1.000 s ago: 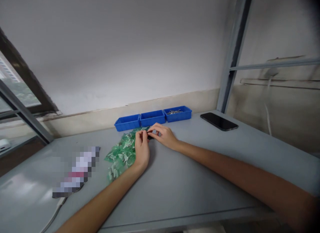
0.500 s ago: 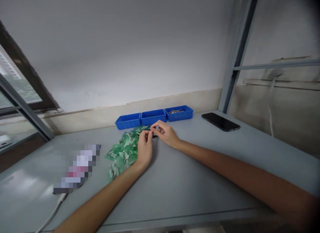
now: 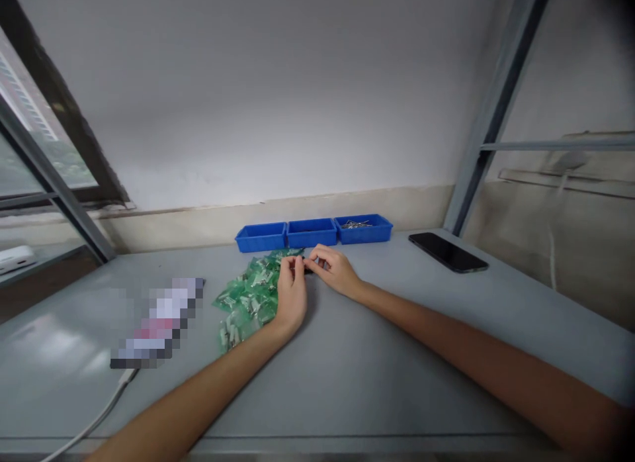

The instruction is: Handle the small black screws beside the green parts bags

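My left hand [image 3: 292, 291] is closed in a pinch at the right side of a heap of small green plastic bags [image 3: 254, 291]. Small light and metallic pieces show through the bags. Just to its right, my right hand [image 3: 335, 269] pinches with thumb and forefinger, its fingertips close to the left hand's. A small dark thing [image 3: 308, 270] shows between and below the fingertips; its kind is too small to make out. Behind the hands stand three blue bins in a row: the left bin [image 3: 261, 238], the middle bin [image 3: 312, 234] and the right bin [image 3: 364, 230], which holds thin metal pieces.
A black phone [image 3: 449, 252] lies on the grey table [image 3: 377, 382] at the right. At the left lies a blurred-out device [image 3: 159, 323] with a white cable [image 3: 99, 419]. Metal frame posts rise at both sides, and a wall stands behind the bins.
The camera view has tilted and shifted slightly, so the scene sits a little further right. My right fingertips have moved slightly away from the left ones; both hands remain pinched.
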`<action>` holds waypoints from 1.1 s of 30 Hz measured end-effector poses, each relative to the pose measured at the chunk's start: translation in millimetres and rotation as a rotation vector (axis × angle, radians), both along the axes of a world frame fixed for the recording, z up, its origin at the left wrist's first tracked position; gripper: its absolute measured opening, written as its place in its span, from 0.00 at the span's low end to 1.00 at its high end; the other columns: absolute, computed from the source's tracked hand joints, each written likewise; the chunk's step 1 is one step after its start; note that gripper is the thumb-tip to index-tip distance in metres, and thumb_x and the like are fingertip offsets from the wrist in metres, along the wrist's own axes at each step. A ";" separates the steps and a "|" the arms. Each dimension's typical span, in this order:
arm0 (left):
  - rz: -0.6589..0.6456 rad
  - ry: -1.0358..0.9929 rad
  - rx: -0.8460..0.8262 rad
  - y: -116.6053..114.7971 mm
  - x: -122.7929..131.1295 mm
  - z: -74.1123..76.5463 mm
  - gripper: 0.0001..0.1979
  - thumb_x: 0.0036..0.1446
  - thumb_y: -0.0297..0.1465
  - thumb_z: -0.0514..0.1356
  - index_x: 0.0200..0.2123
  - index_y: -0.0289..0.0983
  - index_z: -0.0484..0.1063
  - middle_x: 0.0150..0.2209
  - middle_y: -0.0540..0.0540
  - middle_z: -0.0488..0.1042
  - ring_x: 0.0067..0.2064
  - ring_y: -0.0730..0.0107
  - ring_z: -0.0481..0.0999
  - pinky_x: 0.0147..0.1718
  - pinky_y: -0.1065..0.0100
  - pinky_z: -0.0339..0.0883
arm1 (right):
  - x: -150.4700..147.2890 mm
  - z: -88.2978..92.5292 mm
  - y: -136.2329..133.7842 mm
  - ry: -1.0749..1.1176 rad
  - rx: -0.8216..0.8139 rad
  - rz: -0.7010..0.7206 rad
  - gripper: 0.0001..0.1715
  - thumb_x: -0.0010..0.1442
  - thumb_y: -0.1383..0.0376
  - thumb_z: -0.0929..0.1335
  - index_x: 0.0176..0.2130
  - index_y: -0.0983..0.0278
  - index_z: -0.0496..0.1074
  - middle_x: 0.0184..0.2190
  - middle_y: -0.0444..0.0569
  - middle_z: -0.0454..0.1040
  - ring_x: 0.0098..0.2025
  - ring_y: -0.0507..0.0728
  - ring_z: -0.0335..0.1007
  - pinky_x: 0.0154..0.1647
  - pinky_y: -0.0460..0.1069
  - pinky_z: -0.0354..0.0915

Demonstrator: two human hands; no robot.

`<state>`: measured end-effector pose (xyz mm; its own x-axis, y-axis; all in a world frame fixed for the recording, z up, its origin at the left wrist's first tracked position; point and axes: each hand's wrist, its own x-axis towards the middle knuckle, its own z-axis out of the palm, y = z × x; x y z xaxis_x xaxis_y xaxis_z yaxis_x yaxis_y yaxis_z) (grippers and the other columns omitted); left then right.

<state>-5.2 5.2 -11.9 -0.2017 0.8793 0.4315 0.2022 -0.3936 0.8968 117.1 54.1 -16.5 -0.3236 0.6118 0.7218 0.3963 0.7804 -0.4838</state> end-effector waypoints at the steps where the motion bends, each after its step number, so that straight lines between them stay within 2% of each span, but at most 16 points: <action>1: 0.004 -0.005 0.002 0.5 0.2 -0.3 0.10 0.62 0.35 0.47 0.32 0.37 0.62 0.31 0.49 0.67 0.35 0.69 0.68 0.36 0.68 0.60 | 0.0 0.7 -0.2 0.002 0.001 0.004 0.14 0.61 0.59 0.63 0.28 0.64 0.70 0.27 0.44 0.67 0.26 0.48 0.60 0.29 0.44 0.57; 9: -0.053 0.048 0.021 2.5 0.3 -4.2 0.08 0.60 0.34 0.52 0.34 0.36 0.65 0.34 0.47 0.68 0.37 0.68 0.68 0.40 0.67 0.61 | 1.5 6.5 5.1 0.158 -0.007 -0.047 0.13 0.59 0.60 0.64 0.28 0.65 0.70 0.27 0.45 0.68 0.26 0.49 0.62 0.28 0.44 0.59; 15: -0.087 0.069 0.045 -1.3 1.9 -3.0 0.08 0.61 0.33 0.51 0.34 0.36 0.66 0.34 0.47 0.68 0.37 0.68 0.68 0.40 0.67 0.61 | -1.5 20.1 -0.4 0.196 -0.061 -0.026 0.12 0.56 0.60 0.66 0.28 0.65 0.73 0.28 0.47 0.70 0.27 0.50 0.64 0.27 0.45 0.61; 19: -0.103 0.042 0.070 -4.8 2.8 -0.1 0.07 0.61 0.32 0.50 0.37 0.36 0.65 0.35 0.47 0.68 0.38 0.68 0.68 0.41 0.67 0.60 | -0.7 30.0 -3.2 0.205 -0.162 0.006 0.12 0.54 0.59 0.67 0.28 0.65 0.74 0.27 0.48 0.72 0.26 0.50 0.65 0.25 0.45 0.61; 25: -0.045 -0.004 0.058 -7.1 2.5 4.2 0.08 0.62 0.33 0.49 0.38 0.37 0.66 0.37 0.47 0.69 0.40 0.68 0.68 0.43 0.66 0.60 | 2.0 36.5 -2.9 0.230 -0.286 -0.027 0.15 0.50 0.56 0.69 0.24 0.66 0.74 0.22 0.46 0.72 0.18 0.48 0.60 0.19 0.44 0.57; 29: -0.095 0.004 0.025 -4.9 2.5 0.7 0.13 0.61 0.35 0.51 0.47 0.37 0.64 0.38 0.46 0.69 0.39 0.68 0.69 0.42 0.66 0.61 | 3.4 38.4 -2.6 0.291 -0.374 -0.055 0.18 0.50 0.53 0.69 0.26 0.66 0.74 0.20 0.45 0.71 0.15 0.47 0.58 0.17 0.44 0.56; 31: -0.095 0.015 0.031 -5.6 3.2 -0.9 0.18 0.59 0.35 0.54 0.52 0.38 0.60 0.37 0.47 0.68 0.36 0.69 0.69 0.39 0.67 0.63 | 7.2 38.8 0.4 0.320 -0.369 -0.100 0.19 0.50 0.52 0.69 0.27 0.66 0.75 0.21 0.46 0.73 0.15 0.47 0.58 0.17 0.44 0.56; 33: -0.085 0.067 0.086 -9.9 4.6 -0.6 0.19 0.58 0.34 0.55 0.52 0.39 0.59 0.38 0.47 0.68 0.34 0.70 0.68 0.36 0.68 0.63 | 13.5 38.3 5.7 0.334 -0.340 -0.162 0.19 0.49 0.52 0.69 0.27 0.66 0.75 0.22 0.48 0.74 0.15 0.48 0.58 0.17 0.45 0.57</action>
